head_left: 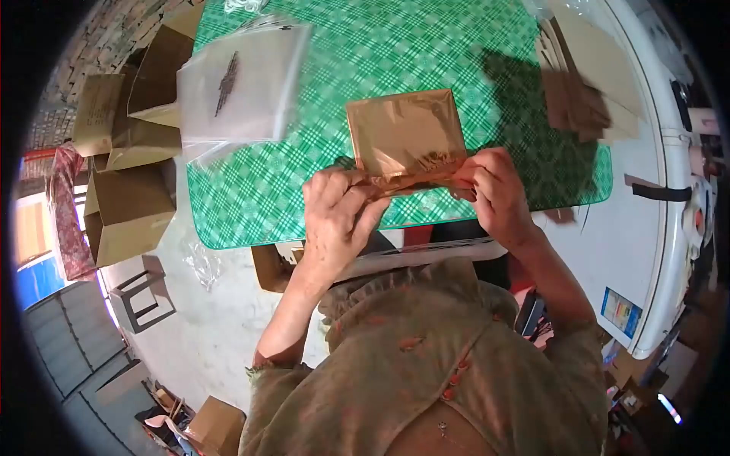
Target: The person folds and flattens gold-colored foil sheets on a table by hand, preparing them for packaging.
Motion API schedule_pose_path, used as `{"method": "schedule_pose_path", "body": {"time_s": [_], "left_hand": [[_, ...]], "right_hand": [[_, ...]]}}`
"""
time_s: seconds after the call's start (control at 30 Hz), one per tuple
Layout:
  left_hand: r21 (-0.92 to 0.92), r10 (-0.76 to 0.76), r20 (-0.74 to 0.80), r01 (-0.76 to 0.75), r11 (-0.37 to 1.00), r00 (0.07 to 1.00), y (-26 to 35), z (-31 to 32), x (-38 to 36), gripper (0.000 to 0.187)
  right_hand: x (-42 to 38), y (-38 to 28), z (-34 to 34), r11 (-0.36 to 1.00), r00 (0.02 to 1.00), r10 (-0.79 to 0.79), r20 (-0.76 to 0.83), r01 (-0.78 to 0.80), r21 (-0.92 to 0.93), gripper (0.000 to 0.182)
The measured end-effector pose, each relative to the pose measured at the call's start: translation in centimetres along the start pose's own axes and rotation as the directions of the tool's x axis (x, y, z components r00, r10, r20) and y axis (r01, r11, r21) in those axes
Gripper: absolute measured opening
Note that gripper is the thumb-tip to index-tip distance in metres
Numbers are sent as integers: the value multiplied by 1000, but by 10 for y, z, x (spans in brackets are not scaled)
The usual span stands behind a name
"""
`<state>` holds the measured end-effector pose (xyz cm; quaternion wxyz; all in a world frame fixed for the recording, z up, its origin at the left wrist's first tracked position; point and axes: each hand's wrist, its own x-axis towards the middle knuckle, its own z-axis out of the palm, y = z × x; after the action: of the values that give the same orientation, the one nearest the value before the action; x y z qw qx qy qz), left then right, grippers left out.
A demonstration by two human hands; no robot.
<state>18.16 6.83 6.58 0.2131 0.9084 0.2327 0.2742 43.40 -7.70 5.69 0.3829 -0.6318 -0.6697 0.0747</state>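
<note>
A flat, square brown package (407, 133) in a shiny clear plastic wrapper lies on the green checked tablecloth (342, 61), near its front edge. Along the package's near side, my left hand (334, 209) pinches the left end of the loose plastic edge. At the right end of that same edge, my right hand (494, 190) has its fingers closed on the plastic. Between both hands the film is gathered and creased. My fingertips partly cover the wrapper's near corners.
A stack of clear plastic bags (247, 83) lies on the table's left side. Flat brown cardboard pieces (585, 76) are piled at the right, by a white appliance (639, 190). Open cardboard boxes (133, 201) stand left of the table, with a small dark stool (143, 295) below them.
</note>
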Motion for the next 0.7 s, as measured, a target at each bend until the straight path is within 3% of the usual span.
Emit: {"method": "schedule_pose_path", "body": {"time_s": [0.37, 0.57, 0.7], "left_hand": [[95, -129, -54, 134, 986, 990, 6, 11, 10, 18], [151, -119, -46, 125, 981, 992, 4, 13, 11, 14], [172, -105, -33, 109, 979, 994, 2, 15, 13, 12]], "right_hand": [[5, -8, 5, 994, 992, 102, -70, -105, -37, 14], [7, -11, 15, 955, 991, 85, -99, -109, -276, 14], [5, -9, 21, 931, 982, 147, -120, -178, -319, 16]]}}
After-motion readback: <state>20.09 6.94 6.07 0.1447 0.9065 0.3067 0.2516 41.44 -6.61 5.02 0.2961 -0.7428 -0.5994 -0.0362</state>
